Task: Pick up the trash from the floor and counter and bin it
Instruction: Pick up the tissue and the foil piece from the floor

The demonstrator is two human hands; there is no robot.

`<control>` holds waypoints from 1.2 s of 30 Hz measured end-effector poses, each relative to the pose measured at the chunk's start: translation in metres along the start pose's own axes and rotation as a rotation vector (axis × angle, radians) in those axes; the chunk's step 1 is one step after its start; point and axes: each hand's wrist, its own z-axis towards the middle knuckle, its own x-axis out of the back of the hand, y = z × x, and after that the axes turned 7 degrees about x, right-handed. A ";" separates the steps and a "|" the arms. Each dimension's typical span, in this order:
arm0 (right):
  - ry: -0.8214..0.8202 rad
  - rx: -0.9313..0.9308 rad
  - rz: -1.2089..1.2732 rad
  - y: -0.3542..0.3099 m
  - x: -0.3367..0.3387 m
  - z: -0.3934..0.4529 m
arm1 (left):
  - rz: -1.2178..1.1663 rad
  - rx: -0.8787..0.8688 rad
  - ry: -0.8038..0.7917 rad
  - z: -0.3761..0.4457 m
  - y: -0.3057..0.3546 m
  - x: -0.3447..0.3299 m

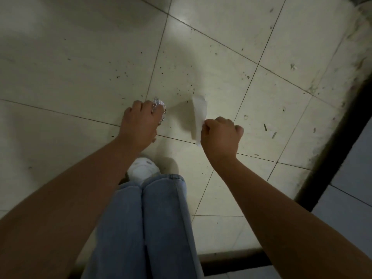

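My left hand point(138, 121) is closed around a crumpled ball of silver foil point(159, 105), which pokes out past my fingers. My right hand point(219, 135) pinches a white piece of paper point(199, 115) by its edge; the paper hangs above the pale tiled floor point(80, 67) and casts a shadow to its left. Both hands are held low over the floor, a short gap apart. No bin is in view.
My legs in blue jeans point(153, 224) and a white shoe point(143, 170) stand just below the hands. Dark crumbs and specks point(181, 87) are scattered over the tiles. A dark raised edge point(330, 150) runs along the right and lower right.
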 end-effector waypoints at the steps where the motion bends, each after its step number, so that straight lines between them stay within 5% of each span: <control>1: 0.019 0.023 -0.004 -0.008 0.013 -0.003 | -0.023 0.022 0.016 -0.008 -0.004 0.021; 6: 0.077 0.093 0.050 -0.064 0.104 -0.020 | -0.057 0.054 0.107 -0.042 -0.019 0.149; 11: 0.326 0.134 0.157 -0.105 0.227 -0.027 | -0.107 0.064 0.269 -0.066 -0.013 0.286; 19: 0.335 0.164 0.417 -0.130 0.396 0.054 | -0.268 0.247 0.395 -0.022 -0.006 0.421; 25: 0.099 0.250 0.381 -0.139 0.393 0.150 | -0.575 0.622 0.263 0.060 -0.015 0.428; 32: -0.291 0.319 0.255 -0.140 0.376 0.181 | -0.544 0.629 0.078 0.070 -0.019 0.392; 36: -0.345 0.451 0.095 -0.161 0.371 0.159 | -0.434 0.683 0.013 0.022 -0.037 0.380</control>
